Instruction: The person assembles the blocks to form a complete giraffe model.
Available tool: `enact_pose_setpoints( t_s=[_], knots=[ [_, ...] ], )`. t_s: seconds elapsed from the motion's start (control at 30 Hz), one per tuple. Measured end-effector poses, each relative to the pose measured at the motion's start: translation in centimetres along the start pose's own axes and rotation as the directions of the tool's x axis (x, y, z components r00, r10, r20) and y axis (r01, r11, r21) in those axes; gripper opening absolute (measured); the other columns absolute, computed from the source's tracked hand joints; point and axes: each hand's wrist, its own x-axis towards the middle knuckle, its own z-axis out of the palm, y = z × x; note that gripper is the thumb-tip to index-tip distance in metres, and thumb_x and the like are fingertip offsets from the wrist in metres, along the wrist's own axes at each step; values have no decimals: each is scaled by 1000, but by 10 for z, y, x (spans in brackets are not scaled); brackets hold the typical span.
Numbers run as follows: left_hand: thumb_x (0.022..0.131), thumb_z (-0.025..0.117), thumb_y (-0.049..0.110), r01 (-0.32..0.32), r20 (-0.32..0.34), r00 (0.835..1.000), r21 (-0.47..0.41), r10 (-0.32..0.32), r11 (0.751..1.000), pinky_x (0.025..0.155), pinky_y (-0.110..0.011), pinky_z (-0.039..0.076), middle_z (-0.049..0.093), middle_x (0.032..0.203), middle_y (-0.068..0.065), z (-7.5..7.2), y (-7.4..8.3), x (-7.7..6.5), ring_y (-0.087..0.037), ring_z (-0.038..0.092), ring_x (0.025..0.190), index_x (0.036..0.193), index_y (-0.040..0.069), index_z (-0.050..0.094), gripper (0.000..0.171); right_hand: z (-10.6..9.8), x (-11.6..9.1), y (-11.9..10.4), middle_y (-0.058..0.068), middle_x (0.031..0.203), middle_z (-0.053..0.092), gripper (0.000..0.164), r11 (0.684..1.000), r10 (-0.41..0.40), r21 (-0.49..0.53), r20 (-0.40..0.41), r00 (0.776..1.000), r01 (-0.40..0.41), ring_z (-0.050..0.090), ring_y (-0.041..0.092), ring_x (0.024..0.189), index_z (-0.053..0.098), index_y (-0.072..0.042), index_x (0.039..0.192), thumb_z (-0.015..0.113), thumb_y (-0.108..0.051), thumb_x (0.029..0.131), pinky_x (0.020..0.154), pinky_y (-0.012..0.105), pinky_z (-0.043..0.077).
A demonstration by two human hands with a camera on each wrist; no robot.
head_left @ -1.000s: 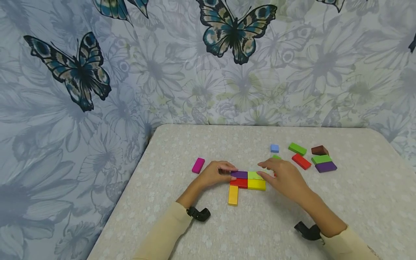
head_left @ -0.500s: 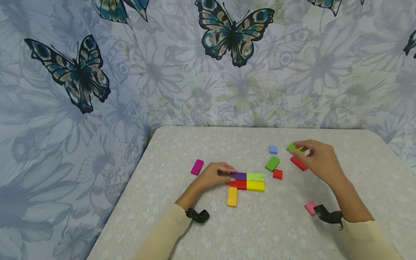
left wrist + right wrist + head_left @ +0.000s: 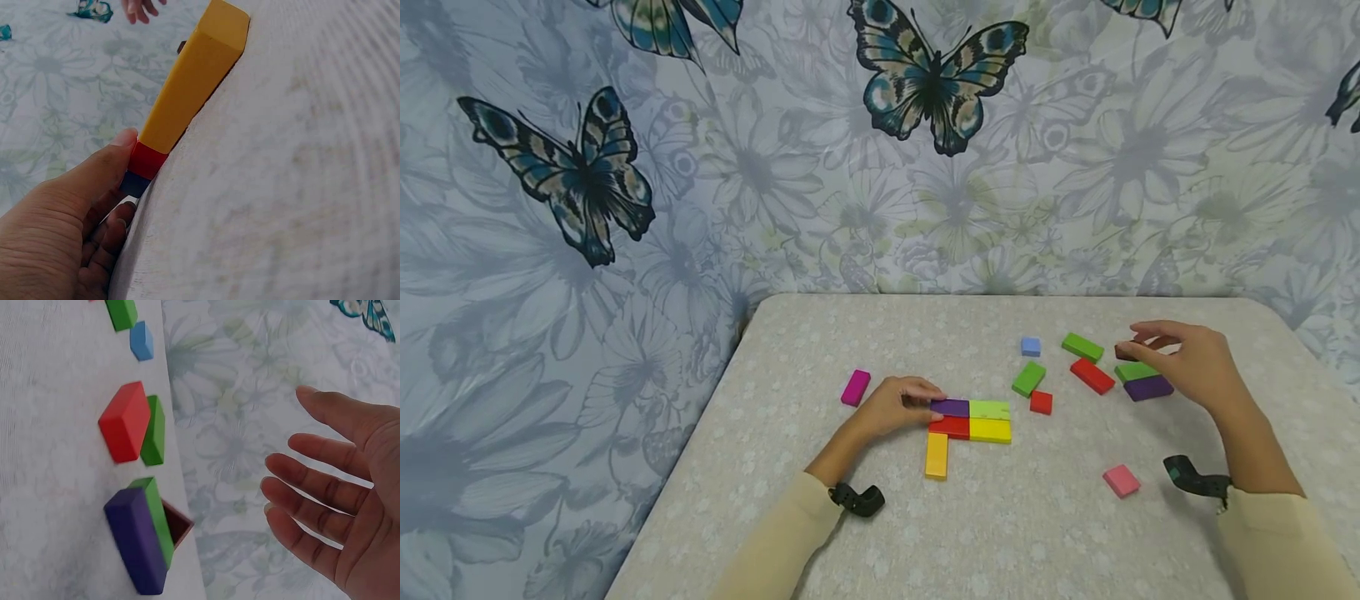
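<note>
My left hand (image 3: 891, 410) pinches the left end of a small block layout, its thumb by the red block (image 3: 950, 428) and its fingers behind the purple block (image 3: 950, 407). A lime block (image 3: 989, 409) and a yellow block (image 3: 990, 431) adjoin these on the right. Below the red one lies an orange-yellow block (image 3: 936, 457), large in the left wrist view. My right hand (image 3: 1198, 362) hovers over the far right group, fingers spread and holding nothing. Under it are a brown block (image 3: 178, 524), a green block (image 3: 156, 519) and a dark purple block (image 3: 136, 540).
Loose blocks lie between the hands: a blue one (image 3: 1031, 347), a green one (image 3: 1028, 378), a small red one (image 3: 1041, 403), another green (image 3: 1082, 347) and a longer red (image 3: 1092, 376). A pink block (image 3: 1122, 481) lies nearer; a magenta block (image 3: 856, 387) lies left.
My right hand has moved right from beside the lime block, past the green and red blocks, to over the brown one. The left hand has stayed at the layout.
</note>
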Motion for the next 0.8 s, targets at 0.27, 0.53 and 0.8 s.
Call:
enact_pose_setpoints(
  t_s=[0.27, 0.53, 0.8],
  knots=[
    [88, 80, 10, 2, 20, 1000, -15, -2, 1000, 94, -43, 52, 71, 118, -10, -1, 24, -7, -27, 64, 110, 120, 3, 75, 33, 1, -1, 37, 32, 115, 66, 67, 997, 79, -32, 98, 992, -76, 60, 48, 103, 57, 5, 135, 70, -47, 95, 62, 33, 50],
    [88, 79, 8, -18, 14, 1000, -25, 18, 1000, 95, -45, 51, 71, 119, -15, -4, 34, -9, -28, 63, 111, 120, -1, 74, 33, 1, 3, 58, 34, 119, 61, 84, 988, 149, -74, 198, 969, -137, 59, 51, 106, 43, 9, 139, 71, -53, 91, 71, 51, 56],
    [87, 81, 10, -3, 14, 1000, 1, 3, 1000, 96, -47, 51, 71, 120, -11, -2, 9, 0, -29, 63, 113, 122, 3, 74, 36, 0, 3, 64, 32, 105, 61, 94, 967, 243, -163, 350, 905, -196, 59, 41, 92, 47, 18, 126, 73, -62, 85, 66, 43, 53]
  ],
)
